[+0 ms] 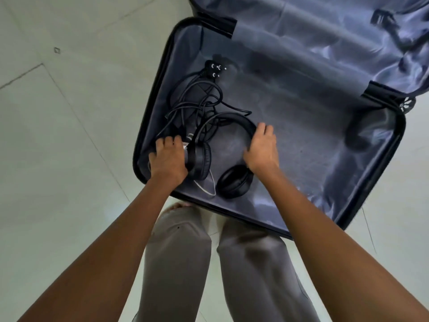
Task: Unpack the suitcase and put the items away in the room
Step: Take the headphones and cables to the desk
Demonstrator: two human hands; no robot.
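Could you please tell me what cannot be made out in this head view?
- Both ends of the thin white cable: hidden under the left hand and the black over-ear headphones.
- The navy-lined suitcase lid: cut off by the top and right edges.
- A dark round shape in the lining: too blurred to identify.

- suitcase (313, 147) open flat on floor (58, 135), near half in front of person's legs (178, 252), lid half (325, 43) behind it, far right
- headphones (233, 182) in near half, at left-front corner
- left hand (168, 156) grips left earcup, right hand (262, 149) on right side of headband
- cable tangle (197, 98) just behind headphones, along left wall; plug (216, 68) at its far end
- thin cable (206, 187) between the two earcups, near front wall
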